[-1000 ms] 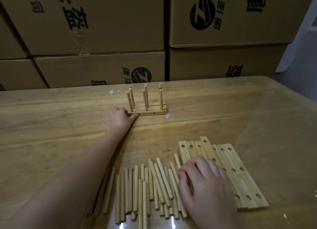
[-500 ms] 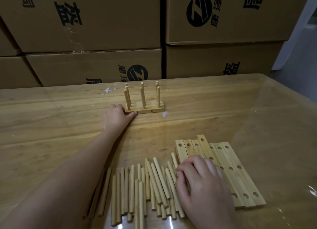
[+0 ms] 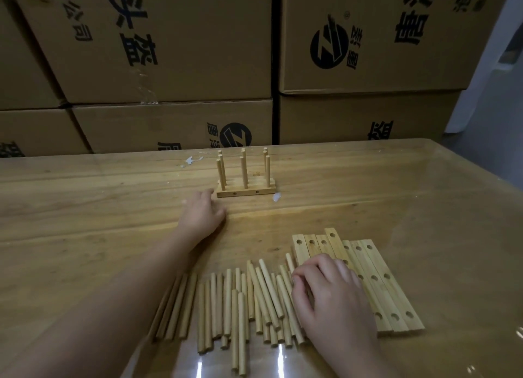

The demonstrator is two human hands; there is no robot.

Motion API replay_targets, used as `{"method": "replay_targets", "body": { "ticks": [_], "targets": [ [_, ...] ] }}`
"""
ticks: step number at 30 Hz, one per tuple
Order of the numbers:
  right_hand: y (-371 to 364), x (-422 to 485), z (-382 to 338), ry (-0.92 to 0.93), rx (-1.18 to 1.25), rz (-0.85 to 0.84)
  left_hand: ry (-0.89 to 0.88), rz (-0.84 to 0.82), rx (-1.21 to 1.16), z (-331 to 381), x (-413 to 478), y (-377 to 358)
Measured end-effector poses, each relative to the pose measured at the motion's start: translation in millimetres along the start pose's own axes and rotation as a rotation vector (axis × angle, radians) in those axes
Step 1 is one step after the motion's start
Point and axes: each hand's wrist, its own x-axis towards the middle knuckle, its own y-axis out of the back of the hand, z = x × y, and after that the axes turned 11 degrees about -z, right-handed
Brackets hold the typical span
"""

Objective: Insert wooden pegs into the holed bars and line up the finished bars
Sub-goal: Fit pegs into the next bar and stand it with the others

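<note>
Head view: pegged bars [image 3: 245,191] stand at twelve o'clock on the worktop [image 3: 85,208], the left hand [image 3: 202,216] relaxed and empty just beside them, while the right hand [image 3: 331,292] curls over loose pegs [image 3: 235,301] at six o'clock, grip unclear, beside empty bars [image 3: 376,278] at four o'clock, so picking a fresh bar and peg likely comes next.

Pale pegs [image 3: 235,321], black-printed brown boxes [image 3: 184,75].

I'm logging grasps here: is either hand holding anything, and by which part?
The left hand holds nothing, resting near the pegged bars. The right hand curls over the loose pegs; whether it pinches one cannot be told.
</note>
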Motion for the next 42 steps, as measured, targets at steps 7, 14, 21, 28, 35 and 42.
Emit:
{"method": "replay_targets", "body": {
  "ticks": [7, 14, 21, 28, 35, 42],
  "targets": [
    [17.8, -6.5, 2.0, -0.006, 0.223, 0.211, -0.171, 0.083, -0.249, 20.1, -84.5, -3.7],
    [22.0, 2.3, 32.9, -0.381, 0.088, -0.042, -0.315, -0.012, -0.3, 36.8, -165.2, -29.6],
    [23.7, 8.7, 56.6, -0.446, 0.368, -0.104, -0.344, 0.136, -0.189, 41.3, -185.2, -58.2],
    [26.9, 6.0, 62.6, -0.43, 0.071, -0.139, -0.448, 0.18, -0.091, 36.4, -187.5, -62.6],
    [30.6, 8.2, 57.3, -0.417, 0.475, 0.133, -0.449, 0.201, -0.225, 32.6, -184.8, -63.7],
    [34.2, -4.2, -10.9, -0.34, 1.382, -0.082, -0.497, 0.186, -0.391, 34.2, -190.1, -59.8]
  ]
}}
